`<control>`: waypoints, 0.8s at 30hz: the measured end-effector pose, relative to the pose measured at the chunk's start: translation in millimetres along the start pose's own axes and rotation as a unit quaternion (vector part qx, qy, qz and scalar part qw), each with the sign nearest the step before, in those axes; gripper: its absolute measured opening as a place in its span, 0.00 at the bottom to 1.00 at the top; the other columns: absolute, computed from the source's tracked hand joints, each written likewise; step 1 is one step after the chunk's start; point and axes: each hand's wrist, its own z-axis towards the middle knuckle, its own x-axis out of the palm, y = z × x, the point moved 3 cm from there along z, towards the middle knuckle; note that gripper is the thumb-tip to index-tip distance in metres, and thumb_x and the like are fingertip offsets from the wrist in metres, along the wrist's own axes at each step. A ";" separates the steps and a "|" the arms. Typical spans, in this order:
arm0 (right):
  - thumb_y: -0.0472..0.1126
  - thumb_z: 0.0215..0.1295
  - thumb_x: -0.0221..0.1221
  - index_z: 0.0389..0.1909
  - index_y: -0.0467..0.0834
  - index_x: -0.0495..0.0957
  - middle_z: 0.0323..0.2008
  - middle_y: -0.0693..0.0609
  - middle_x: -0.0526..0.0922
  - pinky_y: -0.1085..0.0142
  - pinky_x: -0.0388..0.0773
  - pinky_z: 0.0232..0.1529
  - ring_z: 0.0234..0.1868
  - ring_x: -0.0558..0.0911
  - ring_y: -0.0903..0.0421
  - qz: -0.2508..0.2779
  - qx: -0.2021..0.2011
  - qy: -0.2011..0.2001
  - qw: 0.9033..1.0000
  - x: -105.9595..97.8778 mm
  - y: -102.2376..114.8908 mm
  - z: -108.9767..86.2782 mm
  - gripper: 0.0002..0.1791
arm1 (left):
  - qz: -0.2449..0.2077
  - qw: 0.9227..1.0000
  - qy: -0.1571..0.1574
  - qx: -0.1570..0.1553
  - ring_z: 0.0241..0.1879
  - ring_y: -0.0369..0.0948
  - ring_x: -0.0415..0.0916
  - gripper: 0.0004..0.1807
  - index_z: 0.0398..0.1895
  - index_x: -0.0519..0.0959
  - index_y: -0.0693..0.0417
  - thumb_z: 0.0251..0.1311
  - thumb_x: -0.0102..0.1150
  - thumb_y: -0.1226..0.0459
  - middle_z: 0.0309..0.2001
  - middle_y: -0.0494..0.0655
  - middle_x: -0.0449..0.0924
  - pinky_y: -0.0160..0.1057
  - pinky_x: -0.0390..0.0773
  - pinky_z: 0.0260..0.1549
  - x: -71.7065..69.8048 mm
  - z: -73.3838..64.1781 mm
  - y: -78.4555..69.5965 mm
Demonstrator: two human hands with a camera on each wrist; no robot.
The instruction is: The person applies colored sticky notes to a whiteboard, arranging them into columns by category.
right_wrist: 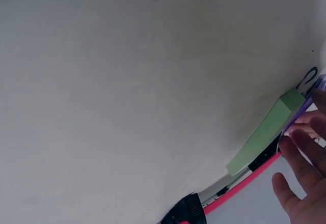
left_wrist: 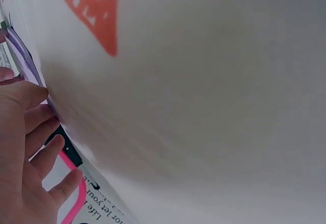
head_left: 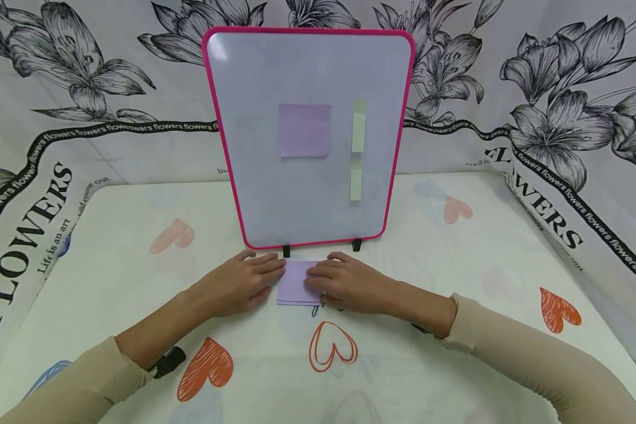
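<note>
A lilac sticky-note pad (head_left: 295,284) lies flat on the tablecloth in front of the whiteboard. My left hand (head_left: 251,282) rests beside it, fingertips at its left edge, the fingers loosely extended. Across the pad's right part lie the fingers of my right hand (head_left: 347,284), relaxed and covering that side. In the right wrist view a thick pale green pad (right_wrist: 267,132) of narrow notes is near the right fingers; the hand hides it in the head view. The left wrist view shows the left thumb and fingers (left_wrist: 38,132) close to the lilac edge.
A pink-framed whiteboard (head_left: 307,206) stands upright on small black feet (head_left: 357,245) just behind the hands. On it are a lilac square note (head_left: 304,131) and two pale green strips (head_left: 358,126) in a column. The white tablecloth (head_left: 418,377) has printed hearts.
</note>
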 end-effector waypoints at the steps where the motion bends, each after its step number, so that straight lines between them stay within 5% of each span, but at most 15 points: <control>1: 0.43 0.63 0.66 0.56 0.46 0.79 0.56 0.51 0.82 0.56 0.71 0.62 0.59 0.79 0.56 0.001 0.000 -0.002 1.000 0.0 0.0 0.0 0.20 | -0.001 1.000 0.000 0.000 0.64 0.49 0.73 0.24 0.62 0.78 0.59 0.63 0.60 0.61 0.63 0.50 0.78 0.55 0.73 0.58 0.1 0.1 -0.1; 11: 0.42 0.64 0.63 0.51 0.46 0.80 0.51 0.52 0.83 0.57 0.72 0.60 0.55 0.80 0.54 0.014 -0.003 -0.030 0.999 0.4 1.3 1.9 0.14 | -0.013 1.000 -0.025 0.006 0.62 0.49 0.75 0.23 0.61 0.79 0.60 0.63 0.58 0.62 0.61 0.51 0.79 0.53 0.74 0.55 1.6 -0.9 1.1; 24: 0.36 0.63 0.64 0.38 0.46 0.83 0.40 0.57 0.87 0.62 0.76 0.53 0.44 0.84 0.59 -0.019 -0.018 -0.044 0.999 -3.7 1.3 5.6 0.04 | -0.004 1.000 -0.021 0.012 0.62 0.49 0.75 0.24 0.62 0.78 0.60 0.63 0.59 0.62 0.62 0.52 0.78 0.53 0.75 0.54 3.1 -2.0 0.9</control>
